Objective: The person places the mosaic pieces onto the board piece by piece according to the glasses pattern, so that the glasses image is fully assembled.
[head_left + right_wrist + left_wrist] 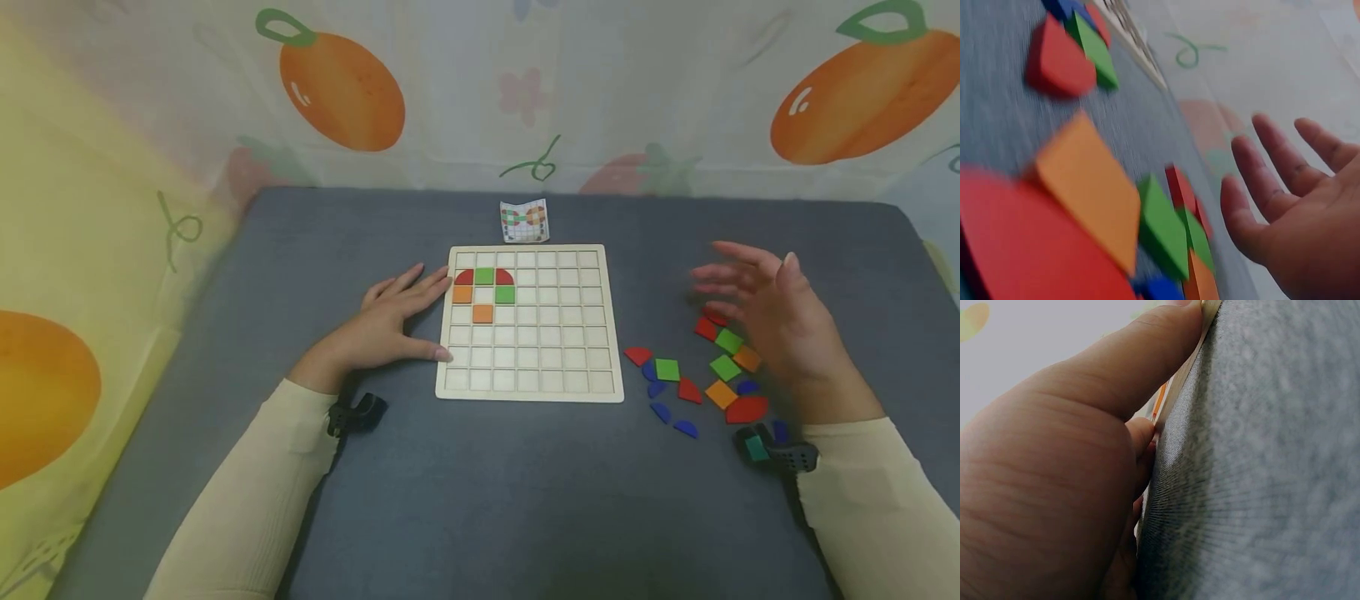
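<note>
A pale wooden grid board (537,357) lies flat on the table. In its upper left cells sit two red rounded tiles, two green squares and two orange squares, among them an orange square tile (482,314). My left hand (386,325) rests spread at the board's left side, with fingertips and thumb touching the edge; the left wrist view shows the thumb (1141,356) against the rim. My right hand (783,333) is raised above the loose tiles, palm turned inward, fingers relaxed and holding nothing. Below it lie a green square (1163,228) and an orange square (1091,194).
Loose red, green, orange and blue tiles are scattered right of the board, including a red rounded tile (747,409) and a blue half-round tile (686,429). A small printed pattern card (525,222) lies behind the board. A fruit-print curtain (450,100) hangs behind the grey table (480,500).
</note>
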Tool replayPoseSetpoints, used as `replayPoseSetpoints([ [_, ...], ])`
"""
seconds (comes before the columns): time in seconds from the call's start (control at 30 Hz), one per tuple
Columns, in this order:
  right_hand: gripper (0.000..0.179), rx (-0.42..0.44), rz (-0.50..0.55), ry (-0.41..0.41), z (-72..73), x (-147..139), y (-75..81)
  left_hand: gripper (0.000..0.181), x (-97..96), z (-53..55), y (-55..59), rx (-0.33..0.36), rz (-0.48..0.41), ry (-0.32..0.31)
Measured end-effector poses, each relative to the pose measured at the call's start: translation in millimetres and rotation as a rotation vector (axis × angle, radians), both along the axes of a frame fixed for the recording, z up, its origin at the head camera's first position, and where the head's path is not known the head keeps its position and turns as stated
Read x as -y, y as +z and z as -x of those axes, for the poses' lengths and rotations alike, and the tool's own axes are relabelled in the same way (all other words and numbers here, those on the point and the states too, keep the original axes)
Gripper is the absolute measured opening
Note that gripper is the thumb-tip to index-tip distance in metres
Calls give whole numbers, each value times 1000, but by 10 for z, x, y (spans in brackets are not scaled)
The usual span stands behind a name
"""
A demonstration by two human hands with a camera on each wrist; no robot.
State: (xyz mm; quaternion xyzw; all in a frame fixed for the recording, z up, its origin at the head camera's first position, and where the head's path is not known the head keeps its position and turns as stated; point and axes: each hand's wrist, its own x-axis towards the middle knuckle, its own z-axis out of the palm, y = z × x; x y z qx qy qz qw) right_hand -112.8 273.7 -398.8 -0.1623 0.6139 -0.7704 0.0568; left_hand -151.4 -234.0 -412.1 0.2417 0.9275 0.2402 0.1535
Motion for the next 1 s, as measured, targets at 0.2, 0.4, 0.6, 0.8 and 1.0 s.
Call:
replayPoseSetpoints([
  [0.2, 51, 22, -81, -127, 16, -161, -95, 117, 12, -10, 18, 1, 5, -2],
  [0.4, 46, 78, -629, -228, 27, -364, -183, 117, -3, 1, 20, 1, 12, 0],
  [0.6, 52, 73, -986, -201, 20, -416, -181, 117, -18, 3, 23, 2, 13, -3],
  [0.8, 36, -41, -1122, -155, 58, -431, -173, 117, -20, -1, 28, 6, 18, 3],
  [1.0, 31, -49, -1112, -178, 65, -383, -172, 116, -14, 4, 11, 3, 9, 6],
])
